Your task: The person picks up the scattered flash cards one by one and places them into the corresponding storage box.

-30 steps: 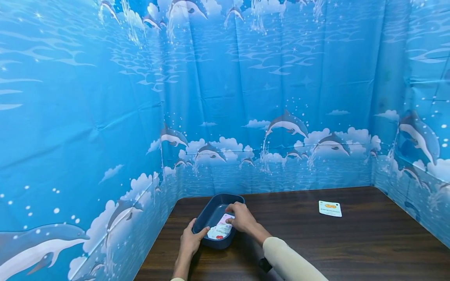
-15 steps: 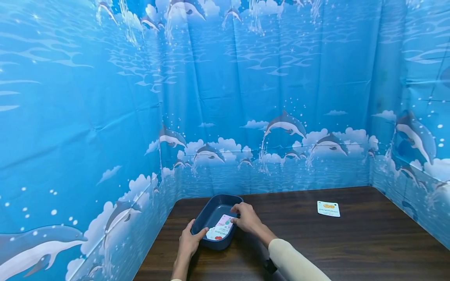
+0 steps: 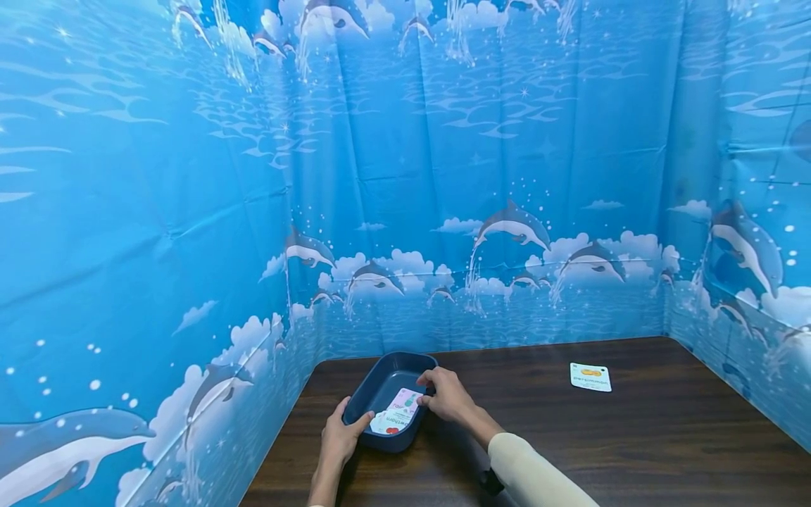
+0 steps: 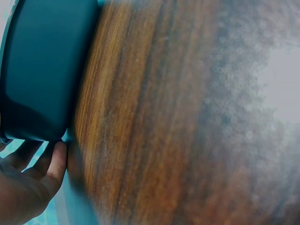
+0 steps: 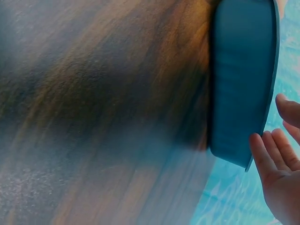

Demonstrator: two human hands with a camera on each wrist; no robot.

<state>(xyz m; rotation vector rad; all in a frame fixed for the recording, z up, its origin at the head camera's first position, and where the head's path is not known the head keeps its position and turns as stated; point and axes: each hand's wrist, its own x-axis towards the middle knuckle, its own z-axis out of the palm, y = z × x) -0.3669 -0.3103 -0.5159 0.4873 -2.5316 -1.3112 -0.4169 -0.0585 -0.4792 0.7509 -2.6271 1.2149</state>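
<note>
A dark blue rectangular storage box (image 3: 383,389) sits at the left of the table. My left hand (image 3: 338,440) grips its near left side, thumb over the rim and fingers along the outer wall. Inside lie a white card (image 3: 388,422) with a red fruit picture and, partly under it, a pink card (image 3: 408,400). My right hand (image 3: 451,396) is at the box's right rim. In the right wrist view its fingers (image 5: 264,152) lie straight against the outer wall, and the thumb stands apart on the rim's inner side.
Another white card (image 3: 591,377) with an orange-yellow picture lies on the dark wood table (image 3: 627,436), toward the back right. A blue dolphin-print curtain (image 3: 405,176) encloses the back and sides.
My right hand has moved from over the cards inside the box out to its right rim, uncovering more of the pink card. The left hand keeps its grip.
</note>
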